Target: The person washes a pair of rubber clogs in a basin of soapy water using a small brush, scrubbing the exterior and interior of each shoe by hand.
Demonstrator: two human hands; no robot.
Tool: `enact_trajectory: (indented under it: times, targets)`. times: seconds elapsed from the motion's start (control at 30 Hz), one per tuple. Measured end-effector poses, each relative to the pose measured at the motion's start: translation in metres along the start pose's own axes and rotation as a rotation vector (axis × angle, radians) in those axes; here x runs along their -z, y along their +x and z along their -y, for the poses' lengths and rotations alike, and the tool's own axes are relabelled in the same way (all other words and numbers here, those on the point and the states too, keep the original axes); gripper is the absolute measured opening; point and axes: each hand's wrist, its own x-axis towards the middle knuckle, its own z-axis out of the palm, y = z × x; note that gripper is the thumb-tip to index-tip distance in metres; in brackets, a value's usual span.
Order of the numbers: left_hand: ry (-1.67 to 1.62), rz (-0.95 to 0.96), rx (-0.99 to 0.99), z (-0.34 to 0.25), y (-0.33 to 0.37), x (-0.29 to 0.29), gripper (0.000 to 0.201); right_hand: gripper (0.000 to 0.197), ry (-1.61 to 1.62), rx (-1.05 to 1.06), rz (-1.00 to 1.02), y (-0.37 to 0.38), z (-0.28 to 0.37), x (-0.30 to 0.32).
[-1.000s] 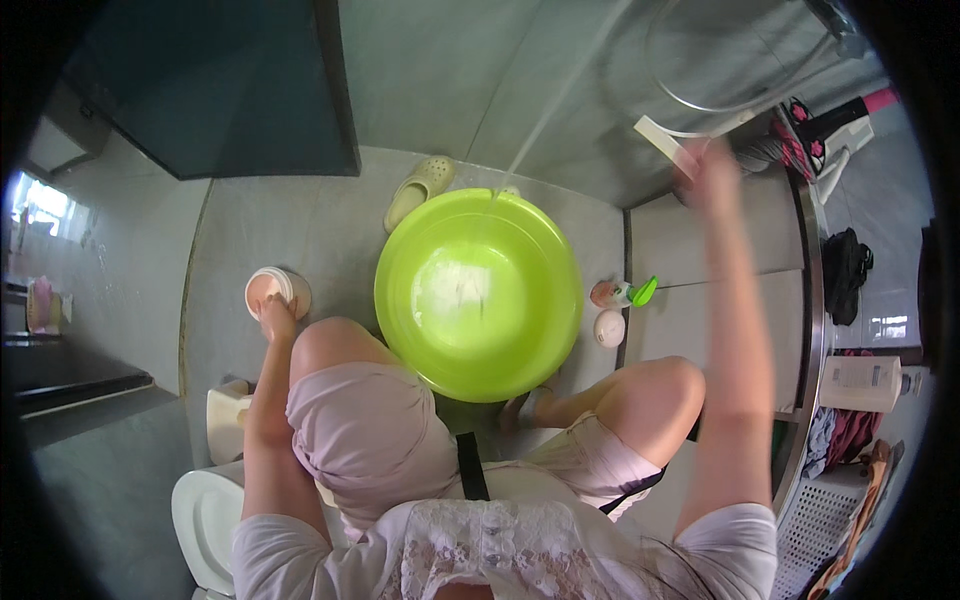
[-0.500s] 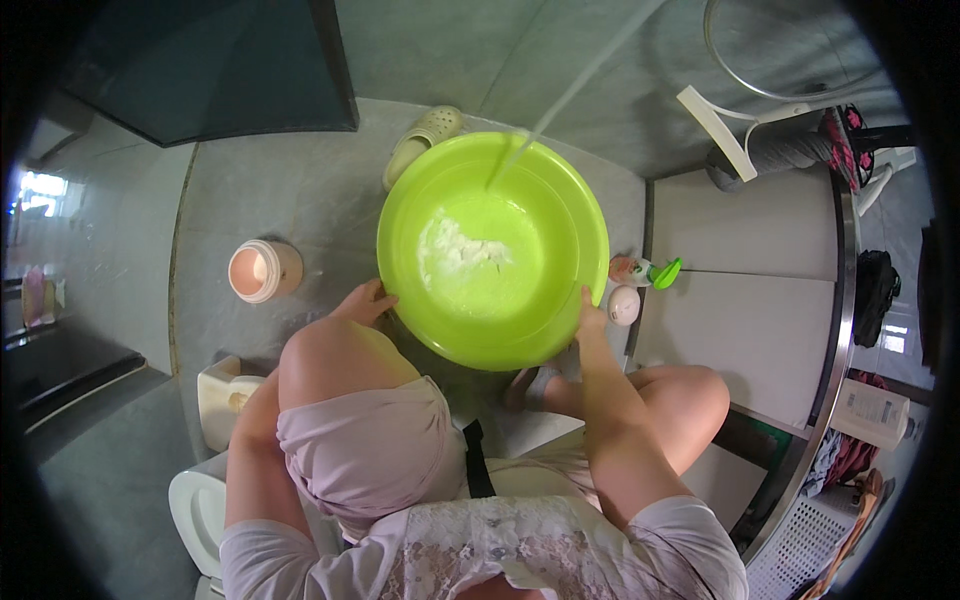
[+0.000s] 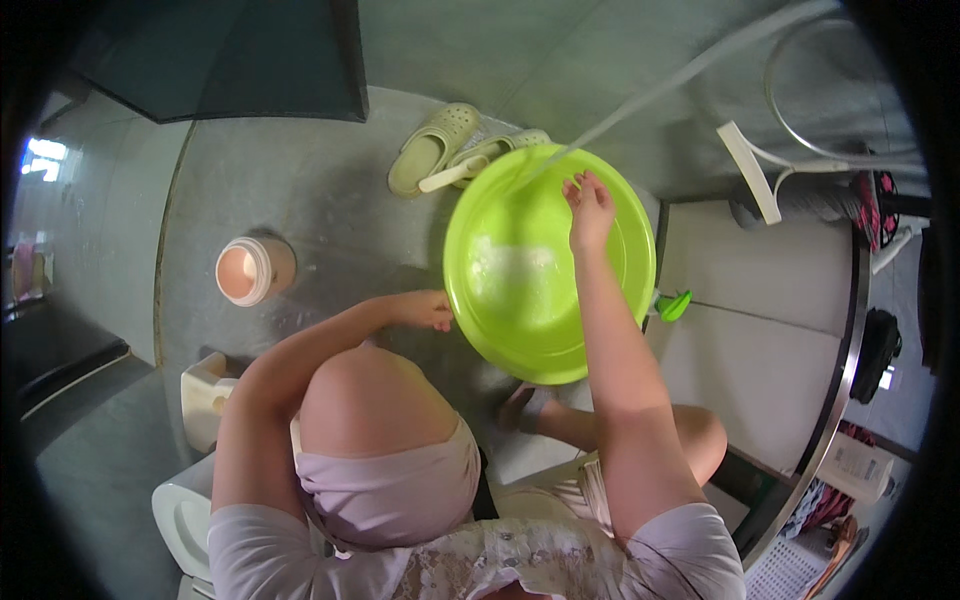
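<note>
A large lime-green basin [image 3: 505, 340] stands on the floor in front of me. White patches and bubbles [image 3: 515, 268] show in the water at its bottom, and a stream of water [image 3: 660, 98] slants into its far side from the upper right. My left hand [image 3: 425, 310] is closed at the basin's left rim. Over the basin's right half I hold my right hand [image 3: 590, 208], its fingers loosely bent and apart, with nothing visible in them. It is beside the stream, not on the rim.
Pale clogs [image 3: 432, 152] and a whitish scoop-like thing [image 3: 455, 175] lie beyond the basin. A pink open jar [image 3: 257, 270] stands on the left. To the right are a green-topped bottle [image 3: 674, 305], partly hidden, and a light panelled side [image 3: 740, 360]. A toilet [image 3: 185, 515] is at lower left.
The basin has shifted right in view, uncovering the second clog and the whitish thing. My right hand has left the rim and moved over the basin. The white clump has spread and thinned.
</note>
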Motion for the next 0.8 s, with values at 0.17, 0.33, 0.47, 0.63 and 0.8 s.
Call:
enact_trajectory:
  times: [0.17,0.33,0.47,0.63,0.8]
  targets:
    - [0.793,0.164,0.237,-0.007,0.031,0.059,0.018,0.008,0.268,-0.183,-0.032,0.041,-0.008,-0.041]
    - [0.839,-0.586,-0.098,-0.046,0.085,0.126,0.018,0.013,0.065,-0.309,0.099,0.037,-0.030,-0.044]
    - [1.179,-0.606,-0.127,-0.048,0.147,0.142,0.040,0.016,0.207,-0.416,0.039,0.025,-0.061,-0.041]
    - [1.377,-0.761,0.128,-0.011,0.202,0.149,0.057,0.032,-0.017,-0.598,-0.014,-0.003,-0.077,-0.023]
    - [1.181,-0.733,0.218,-0.028,0.176,0.145,0.056,0.049,-0.948,-0.435,-0.178,-0.043,-0.113,0.051]
